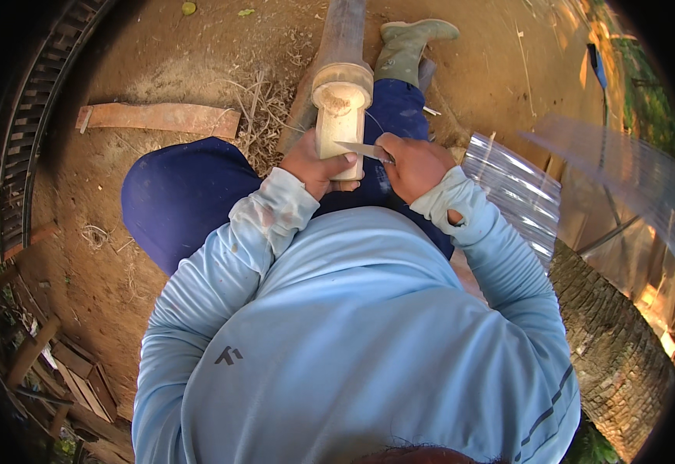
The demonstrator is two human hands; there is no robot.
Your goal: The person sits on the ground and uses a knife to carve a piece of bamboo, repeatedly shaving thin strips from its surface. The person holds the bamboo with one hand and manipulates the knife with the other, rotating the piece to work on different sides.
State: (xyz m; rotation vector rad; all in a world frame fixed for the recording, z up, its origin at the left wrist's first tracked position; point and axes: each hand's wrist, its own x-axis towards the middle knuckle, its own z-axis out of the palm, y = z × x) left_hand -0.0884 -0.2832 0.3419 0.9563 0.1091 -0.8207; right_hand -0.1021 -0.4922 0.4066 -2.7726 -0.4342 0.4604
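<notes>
1. The left hand [316, 165] wraps around the lower end of a pale stem section [340, 124], fingers curled across its front, while the right hand [413, 165] is closed in a fist on the handle of a knife [362, 149].
2. The stem section stands nearly upright between the seated person's knees, just above the lap; it is cream-white and smooth where stripped, with a rough, fibrous cut top and a collar of greyer outer sheath behind it that runs on as a long trunk toward the top edge.
3. The knife's thin blade lies flat across the stem's face, tip pointing to the person's left, touching the pale surface just above the left thumb.
4. The knife handle is buried in the right fist, and the stem's base is hidden behind both hands and the light blue sleeves.
5. Both forearms rise from the lower edge and bend inward, wrists nearly meeting.
6. Blue trousers [187, 193], a green rubber boot [411, 42] on bare earth, and a clear corrugated sheet [519, 189] at right frame the work.
</notes>
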